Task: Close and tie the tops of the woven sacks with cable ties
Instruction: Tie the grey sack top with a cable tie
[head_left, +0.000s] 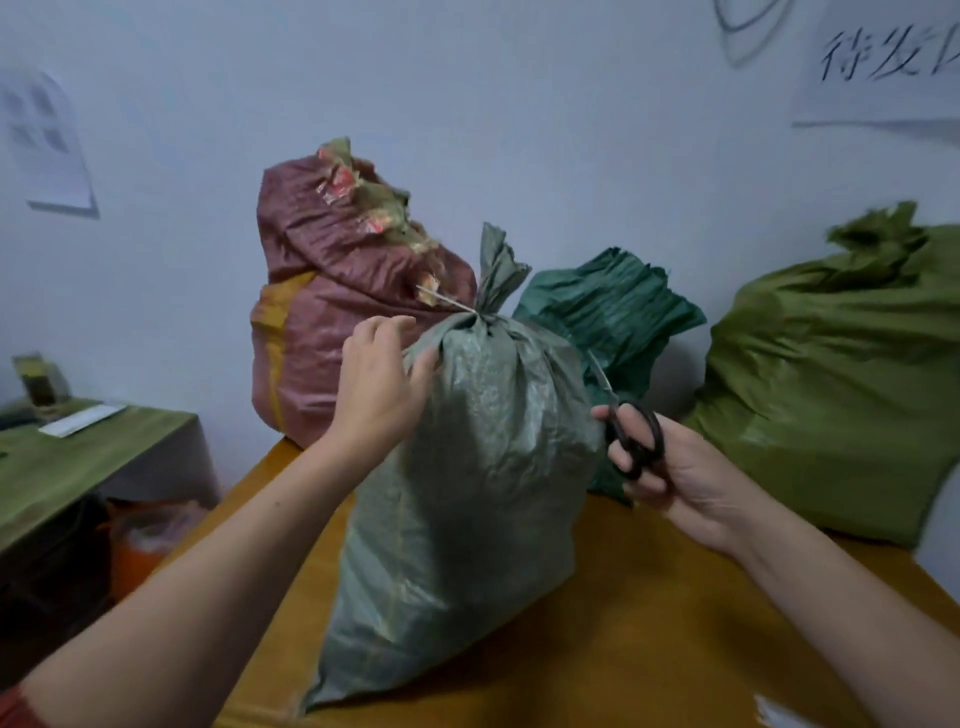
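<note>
Head view: left hand (382, 379) lays its fingers (395, 325) apart on the grey-green sack (467, 467), cable tie (449, 303) just above them, while right hand (675, 483) fingers (621, 457) clamp black scissors (655, 439).

So the grey-green sack (467, 467) stands on the orange table (649, 623), neck cinched with a cable tie (447, 301), tail poking left. The left hand (379, 384) touches its shoulder; the right hand (670, 478) grips black scissors (631, 436), blades pointing up.

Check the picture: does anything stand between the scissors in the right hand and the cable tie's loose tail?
Yes. The cable tie tail juts left from the neck of the grey-green sack. The scissors in the right hand sit low on its right, so the sack's shoulder and neck lie between.
</note>
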